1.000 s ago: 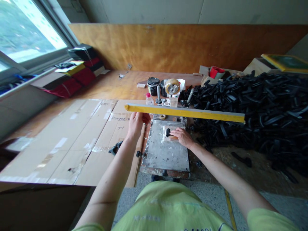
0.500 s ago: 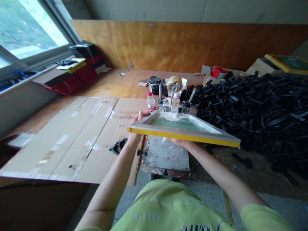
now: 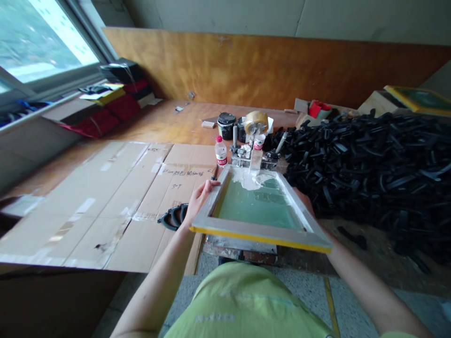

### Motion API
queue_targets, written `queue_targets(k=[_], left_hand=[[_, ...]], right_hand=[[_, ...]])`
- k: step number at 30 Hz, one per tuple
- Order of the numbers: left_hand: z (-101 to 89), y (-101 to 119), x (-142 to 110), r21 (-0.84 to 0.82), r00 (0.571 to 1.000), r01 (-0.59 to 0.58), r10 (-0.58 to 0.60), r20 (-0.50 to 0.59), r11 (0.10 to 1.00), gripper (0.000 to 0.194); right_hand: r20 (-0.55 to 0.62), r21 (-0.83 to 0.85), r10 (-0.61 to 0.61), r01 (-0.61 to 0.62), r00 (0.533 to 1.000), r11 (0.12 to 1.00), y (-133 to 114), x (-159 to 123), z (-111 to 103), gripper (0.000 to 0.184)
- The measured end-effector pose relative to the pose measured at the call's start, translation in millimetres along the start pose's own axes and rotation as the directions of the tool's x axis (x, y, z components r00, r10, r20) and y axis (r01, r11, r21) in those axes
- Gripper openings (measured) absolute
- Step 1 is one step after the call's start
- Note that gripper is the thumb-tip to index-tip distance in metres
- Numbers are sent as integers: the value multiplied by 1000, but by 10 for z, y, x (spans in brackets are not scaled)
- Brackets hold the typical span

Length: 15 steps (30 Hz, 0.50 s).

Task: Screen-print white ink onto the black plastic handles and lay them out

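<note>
A screen printing frame [image 3: 262,232] with green mesh and a yellow front edge slopes toward me over the metal base plate [image 3: 225,241]. White ink [image 3: 246,179] is smeared along the mesh's far end. The frame's back end meets a metal hinge clamp [image 3: 239,162]. My left hand [image 3: 200,197] is closed at the frame's left edge, near a small dark piece [image 3: 213,178] I cannot make out. Beside the right edge is my right hand [image 3: 305,202], its fingers hidden by the frame. A black curved part [image 3: 172,217] lies left of my left wrist.
A large heap of black plastic parts [image 3: 362,164] covers the right side. Flattened cardboard [image 3: 105,202] lies at left. Behind the clamp stand a red-capped bottle [image 3: 221,152], a black tub [image 3: 226,126] and a tape roll [image 3: 256,123]. A second frame [image 3: 419,101] rests at far right.
The frame's front edge has come down, so more green mesh shows and the base plate is mostly covered. My right hand has moved from under the frame to its right side.
</note>
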State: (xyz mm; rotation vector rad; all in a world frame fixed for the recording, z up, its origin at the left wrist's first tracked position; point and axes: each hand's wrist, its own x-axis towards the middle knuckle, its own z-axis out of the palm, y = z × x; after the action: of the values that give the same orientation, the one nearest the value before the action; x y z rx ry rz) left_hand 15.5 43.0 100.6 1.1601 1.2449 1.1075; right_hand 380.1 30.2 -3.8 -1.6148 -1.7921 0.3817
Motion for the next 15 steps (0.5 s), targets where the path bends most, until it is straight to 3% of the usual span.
queue_targets(k=[3,6,9,12,15], left_hand=[[-83,-287,-140,62,987,143,-147,59,988,54],[-86,-632,-196,79,972,217,-223,77,973,66],[-56,-932,-171,118,973,217,-225,56,969,75],[-43,-1115,-122,148,980,191,-198,29,970,74],[-51,-1185,-94,157,978,205,-210,18,966,73]], right_hand=[[-144,-7,41,-43,989,999,-68,329,-83,53],[-163,-72,-137,127,977,989,-429,727,57,62],[0,-206,-251,246,968,947,-787,1049,310,56],[216,-335,-170,237,961,912,-941,1169,532,28],[319,-409,-134,264,938,874,-943,1028,627,10]])
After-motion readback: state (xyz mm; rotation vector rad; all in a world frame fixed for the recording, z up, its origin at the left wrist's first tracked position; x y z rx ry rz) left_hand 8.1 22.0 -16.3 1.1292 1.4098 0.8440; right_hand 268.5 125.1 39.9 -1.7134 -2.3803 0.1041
